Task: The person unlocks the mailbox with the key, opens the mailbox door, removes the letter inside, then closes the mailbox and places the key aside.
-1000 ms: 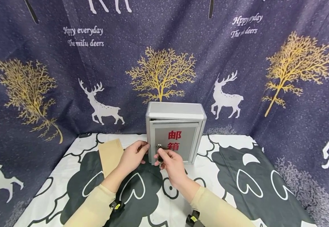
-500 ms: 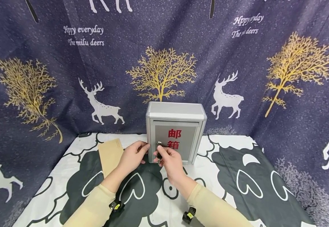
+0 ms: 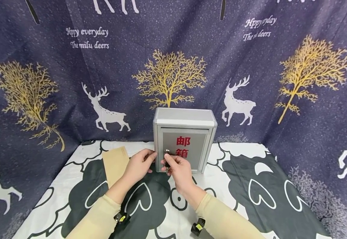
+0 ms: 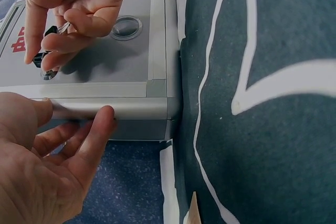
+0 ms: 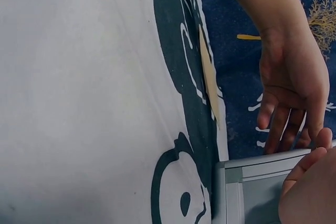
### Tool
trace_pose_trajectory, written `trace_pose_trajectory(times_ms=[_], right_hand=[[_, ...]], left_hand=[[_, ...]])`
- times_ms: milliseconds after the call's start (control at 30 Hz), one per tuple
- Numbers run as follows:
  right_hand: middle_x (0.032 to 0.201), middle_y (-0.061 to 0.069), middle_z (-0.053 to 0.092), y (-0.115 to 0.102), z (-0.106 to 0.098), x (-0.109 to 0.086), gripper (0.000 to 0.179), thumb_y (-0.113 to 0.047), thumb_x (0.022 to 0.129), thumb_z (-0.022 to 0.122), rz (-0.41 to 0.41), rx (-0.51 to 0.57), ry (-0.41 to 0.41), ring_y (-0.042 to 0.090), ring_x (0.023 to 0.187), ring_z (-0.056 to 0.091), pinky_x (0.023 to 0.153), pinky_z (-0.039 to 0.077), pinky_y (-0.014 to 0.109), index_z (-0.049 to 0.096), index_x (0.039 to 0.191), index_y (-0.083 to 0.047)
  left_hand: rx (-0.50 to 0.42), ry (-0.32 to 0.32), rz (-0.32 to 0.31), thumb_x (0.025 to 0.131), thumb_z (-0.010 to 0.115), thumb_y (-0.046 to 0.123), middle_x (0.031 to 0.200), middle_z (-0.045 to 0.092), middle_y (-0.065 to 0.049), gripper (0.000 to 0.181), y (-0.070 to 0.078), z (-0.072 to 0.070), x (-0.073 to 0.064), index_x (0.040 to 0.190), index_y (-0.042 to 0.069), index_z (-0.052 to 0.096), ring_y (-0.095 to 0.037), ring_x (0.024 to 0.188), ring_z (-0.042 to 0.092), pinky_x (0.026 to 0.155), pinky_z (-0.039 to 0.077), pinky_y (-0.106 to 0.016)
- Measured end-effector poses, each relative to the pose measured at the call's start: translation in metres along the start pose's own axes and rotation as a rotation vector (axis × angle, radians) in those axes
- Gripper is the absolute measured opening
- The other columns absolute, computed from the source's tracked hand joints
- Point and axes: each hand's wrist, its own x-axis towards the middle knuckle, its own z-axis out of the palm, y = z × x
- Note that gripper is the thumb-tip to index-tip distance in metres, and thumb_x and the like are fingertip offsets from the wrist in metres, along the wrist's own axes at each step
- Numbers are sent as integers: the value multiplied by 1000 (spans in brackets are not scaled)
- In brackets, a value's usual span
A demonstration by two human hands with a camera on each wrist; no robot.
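A silver-grey metal mailbox (image 3: 185,114) with red characters stands upright, its front door flush with the frame. At the lock (image 4: 50,74) on the door's left side, my right hand (image 3: 180,171) pinches a black-headed key (image 4: 38,59) between thumb and index finger. Another black-headed key (image 4: 51,30) hangs beneath that hand's palm. My left hand (image 3: 139,166) rests against the mailbox's left side, fingertips touching its edge with fairly straight fingers. In the right wrist view, my own right hand covers the lock and key.
A brown paper envelope (image 3: 115,164) lies on the patterned cloth (image 3: 251,172) left of the mailbox, partly behind the left forearm. A dark blue curtain (image 3: 173,33) printed with deer and trees hangs close behind the mailbox.
The mailbox door, slightly ajar at its top left a second ago, has swung in flush with the frame. My right hand has shifted slightly inward with it; the left hand stays put.
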Motion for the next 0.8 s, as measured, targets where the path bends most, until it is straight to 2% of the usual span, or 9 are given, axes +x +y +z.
trace_pose_trajectory(times_ms=[267,633,800], right_hand=[[92,7,82,-1,0,1,35,-31,105,83,-6,-21,26,12,67,75,57,50,22,78,114,2],[90,7,81,-2,-2,3,35,-29,103,85,-7,-38,10,12,66,75,54,51,21,79,115,3],[89,7,81,-4,-2,5,33,-27,102,86,3,-28,9,12,66,76,53,51,21,79,113,3]], left_hand=[[17,-3,4,116,63,40,110,77,-12,32,1,0,-1,128,13,77,-18,70,74,64,66,-34],[16,-2,7,116,63,39,111,78,-12,32,0,-1,-2,129,13,77,-17,69,74,64,66,-35],[16,-3,10,116,63,40,109,77,-8,32,-1,-1,-1,129,14,77,-17,70,74,66,67,-39]])
